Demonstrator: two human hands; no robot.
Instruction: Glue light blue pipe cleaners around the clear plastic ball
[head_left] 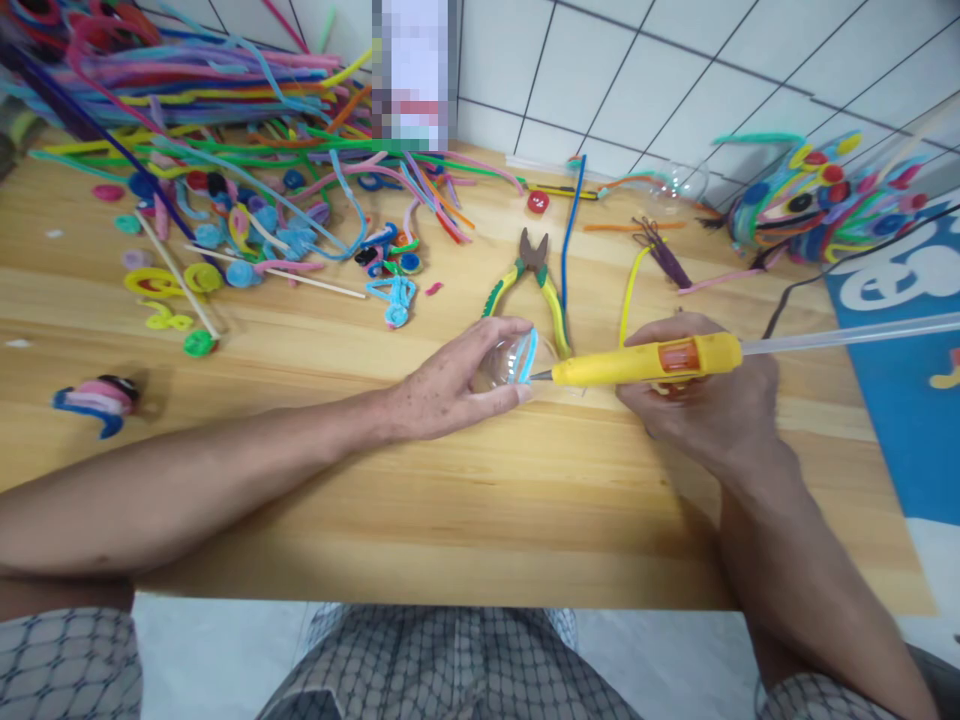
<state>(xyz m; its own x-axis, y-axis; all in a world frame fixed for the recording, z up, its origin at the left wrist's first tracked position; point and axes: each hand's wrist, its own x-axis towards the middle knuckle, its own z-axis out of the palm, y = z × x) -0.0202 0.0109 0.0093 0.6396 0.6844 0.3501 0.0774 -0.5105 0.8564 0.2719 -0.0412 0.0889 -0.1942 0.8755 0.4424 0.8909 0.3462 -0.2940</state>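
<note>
Between the thumb and fingers of my left hand [457, 385] is a clear plastic ball [501, 366]. A light blue pipe cleaner strip [529, 355] runs across its right side. My right hand [709, 400] grips a yellow hot glue gun [626, 366], with a clear glue stick [847, 332] jutting from its rear. The metal nozzle points left and meets the blue strip or lies very close to it; I cannot tell which. Just beyond the ball lie pliers [534, 255] with green and yellow handles, jaws pointing away.
Many coloured pipe cleaners [225, 85] are heaped at the back left, with small curled pieces [270, 225] before them. A blue pipe cleaner [574, 235] lies beside the pliers. Decorated colourful figures [817, 205] stand at the back right, near a blue mat [907, 400]. White tiles [585, 70] back the table.
</note>
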